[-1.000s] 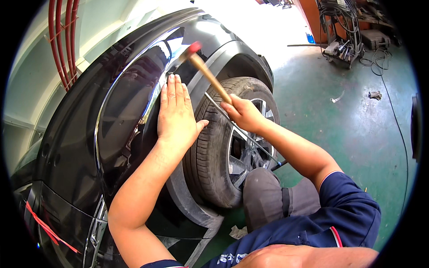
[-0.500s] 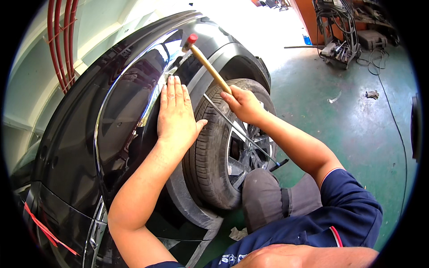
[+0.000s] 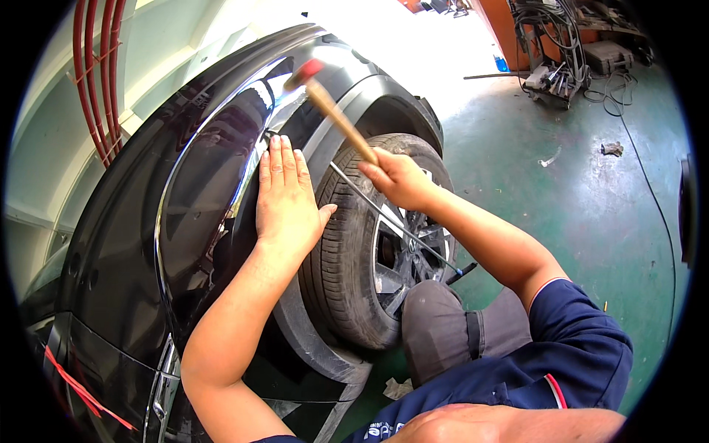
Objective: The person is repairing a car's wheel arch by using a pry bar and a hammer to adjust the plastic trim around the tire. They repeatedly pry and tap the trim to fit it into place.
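My left hand [image 3: 286, 203] lies flat with its fingers stretched on the glossy black body panel [image 3: 196, 177] of a car, beside the wheel arch [image 3: 377, 96]. Closed round the wooden handle of a hammer [image 3: 341, 122], my right hand [image 3: 401, 181] is over the tyre [image 3: 332, 277]. The hammer's red-tipped head is blurred and close above the panel, just beyond my left fingertips; whether it touches cannot be told. A thin metal rod [image 3: 363, 190] slants across the wheel below my right hand, its upper end near the arch and its dark end by my knee.
Red pipes [image 3: 96, 88] run along the pale wall at left. A red strip [image 3: 85, 387] hangs on the car's lower left. A cart [image 3: 554, 77] with cables and tools stands at back right. A dark cable [image 3: 650, 184] and scraps [image 3: 611, 149] lie on the green floor.
The hammer head has moved slightly left and toward the panel, now blurred. My left hand stays flat on the panel, a little lower in view. The rod looks much the same.
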Tool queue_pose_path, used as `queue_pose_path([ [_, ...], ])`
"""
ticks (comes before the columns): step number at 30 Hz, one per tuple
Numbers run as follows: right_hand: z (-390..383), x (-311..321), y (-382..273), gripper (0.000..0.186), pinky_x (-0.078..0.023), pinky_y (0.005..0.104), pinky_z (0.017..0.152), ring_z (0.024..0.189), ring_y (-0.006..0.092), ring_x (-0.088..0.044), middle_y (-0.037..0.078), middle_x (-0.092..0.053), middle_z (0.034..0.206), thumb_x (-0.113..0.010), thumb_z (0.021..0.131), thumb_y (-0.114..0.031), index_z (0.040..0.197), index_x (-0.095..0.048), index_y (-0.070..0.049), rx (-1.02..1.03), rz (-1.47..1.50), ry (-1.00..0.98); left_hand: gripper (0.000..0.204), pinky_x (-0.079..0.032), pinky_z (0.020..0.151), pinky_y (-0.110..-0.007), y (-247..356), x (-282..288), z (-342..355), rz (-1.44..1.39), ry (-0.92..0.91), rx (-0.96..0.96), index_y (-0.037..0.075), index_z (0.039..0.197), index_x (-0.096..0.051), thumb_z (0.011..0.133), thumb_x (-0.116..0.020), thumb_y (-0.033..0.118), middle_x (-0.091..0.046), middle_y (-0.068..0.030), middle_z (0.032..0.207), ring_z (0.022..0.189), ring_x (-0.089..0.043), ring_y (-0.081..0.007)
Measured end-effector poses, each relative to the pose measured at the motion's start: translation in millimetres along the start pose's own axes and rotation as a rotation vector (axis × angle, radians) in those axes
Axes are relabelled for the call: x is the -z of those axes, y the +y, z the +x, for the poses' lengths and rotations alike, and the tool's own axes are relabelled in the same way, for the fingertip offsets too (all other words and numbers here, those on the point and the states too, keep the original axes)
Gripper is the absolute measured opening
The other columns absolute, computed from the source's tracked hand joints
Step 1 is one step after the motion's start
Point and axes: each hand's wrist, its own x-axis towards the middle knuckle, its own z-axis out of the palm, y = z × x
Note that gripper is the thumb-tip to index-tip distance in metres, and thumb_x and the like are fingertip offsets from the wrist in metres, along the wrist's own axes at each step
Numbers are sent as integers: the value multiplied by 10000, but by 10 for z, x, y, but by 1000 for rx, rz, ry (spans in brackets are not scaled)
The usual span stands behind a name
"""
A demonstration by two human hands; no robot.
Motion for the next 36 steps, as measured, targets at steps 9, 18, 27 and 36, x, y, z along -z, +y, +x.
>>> queue_pose_path([
  [9,6,0,100,327,-459,375,587,591,195,-560,85,-561,645,-575,1056,-343,929,-560,-42,16,7,69,1045,-71,1281,-492,35,-14,18,-69,24,2,-107,1535,-306,879,-656,628,-180,-323,1641,1561,-116,-416],
  [18,83,-6,187,352,-471,394,618,629,201,-572,112,-566,668,-575,1050,-376,976,-591,-32,13,43,71,1031,-86,1280,-499,42,-36,44,-74,43,-7,-104,1529,-321,877,-668,615,-185,-327,1636,1559,-120,-423],
  [27,108,48,148,435,-473,508,695,764,433,-632,219,-628,758,-560,1034,-444,938,-571,-20,-124,112,15,1021,-88,1280,-493,47,-37,56,-72,43,-10,-97,1528,-333,879,-662,619,-196,-320,1636,1558,-125,-419],
  [36,95,34,144,451,-497,458,725,771,361,-653,204,-653,786,-560,1036,-463,939,-603,-25,-166,270,38,1027,-95,1281,-486,17,-28,74,-70,53,-14,-105,1531,-319,885,-657,619,-206,-308,1638,1559,-139,-403],
])
